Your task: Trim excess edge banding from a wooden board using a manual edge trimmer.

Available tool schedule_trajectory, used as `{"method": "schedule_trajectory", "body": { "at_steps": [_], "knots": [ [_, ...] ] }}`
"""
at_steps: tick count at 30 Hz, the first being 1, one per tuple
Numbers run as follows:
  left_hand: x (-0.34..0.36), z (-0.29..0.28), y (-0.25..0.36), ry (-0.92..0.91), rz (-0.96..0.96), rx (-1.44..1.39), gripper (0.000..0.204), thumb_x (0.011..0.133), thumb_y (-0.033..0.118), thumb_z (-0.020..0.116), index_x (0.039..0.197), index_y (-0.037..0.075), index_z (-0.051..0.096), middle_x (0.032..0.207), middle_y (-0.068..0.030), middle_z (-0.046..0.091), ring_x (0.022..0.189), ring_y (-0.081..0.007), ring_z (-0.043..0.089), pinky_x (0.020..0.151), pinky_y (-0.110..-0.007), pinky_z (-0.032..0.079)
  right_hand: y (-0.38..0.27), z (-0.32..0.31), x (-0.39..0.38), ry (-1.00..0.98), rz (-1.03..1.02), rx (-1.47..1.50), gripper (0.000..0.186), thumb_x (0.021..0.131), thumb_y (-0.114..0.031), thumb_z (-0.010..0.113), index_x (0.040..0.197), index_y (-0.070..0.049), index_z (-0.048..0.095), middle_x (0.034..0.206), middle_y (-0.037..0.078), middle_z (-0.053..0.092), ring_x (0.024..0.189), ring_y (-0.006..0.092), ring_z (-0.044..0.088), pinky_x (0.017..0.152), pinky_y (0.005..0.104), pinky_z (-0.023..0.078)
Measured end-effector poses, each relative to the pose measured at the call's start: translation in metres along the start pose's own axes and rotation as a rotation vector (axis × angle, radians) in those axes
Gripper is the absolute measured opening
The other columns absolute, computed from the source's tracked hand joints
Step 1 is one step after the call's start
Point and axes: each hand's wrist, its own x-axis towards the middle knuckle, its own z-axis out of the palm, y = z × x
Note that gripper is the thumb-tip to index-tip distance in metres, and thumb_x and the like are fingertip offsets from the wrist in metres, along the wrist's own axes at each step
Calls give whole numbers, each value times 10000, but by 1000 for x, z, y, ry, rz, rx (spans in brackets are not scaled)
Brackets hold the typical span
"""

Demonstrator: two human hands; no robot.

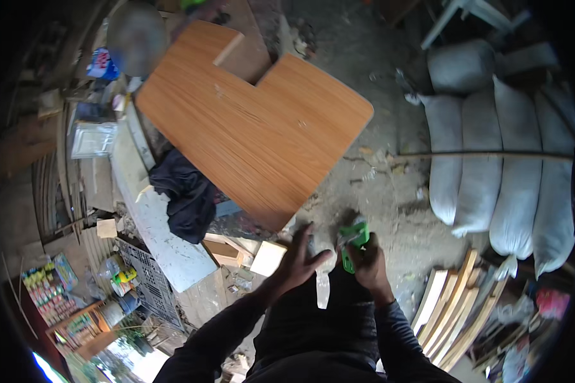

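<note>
My right hand [370,268] is closed round a bright green tool [354,246] with a greyish metal-looking part at its left side. Its exact kind I cannot make out. Left of it, my left hand [294,262] has its thumb and forefinger spread apart, the thumb pointing toward the tool. Between the hands a pale, translucent strip [323,290] hangs down over my dark clothing; whether a hand touches it I cannot tell. Just beyond my left hand lies the near corner of a wood-grain board [255,127] with a rectangular notch cut in its far edge.
Dark cloth [184,195] lies beside the board, near a pale panel [172,246] on the left. Stuffed white sacks [479,153] lie at right, with long wood strips [450,309] nearer me. A dark plastic crate [148,274] and small colourful packets [48,287] are at lower left.
</note>
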Motion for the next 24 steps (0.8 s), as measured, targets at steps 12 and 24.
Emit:
{"method": "schedule_trajectory", "body": {
  "at_steps": [12,24],
  "knots": [
    [35,-18,-7,660,-187,14,291,1006,310,637,987,26,697,849,-197,720,843,-399,732,700,-484,553,-20,-68,71,-86,143,936,328,1063,-320,589,1333,-133,576,1176,9,661,1028,163,630,970,408,488],
    [241,-436,-146,1147,-407,222,674,988,397,629,1396,-114,467,1356,-367,528,1215,-505,567,988,-560,491,-45,39,212,249,65,896,377,1072,-442,545,1317,-157,571,1252,9,648,1091,189,606,886,382,441]
  ]
}}
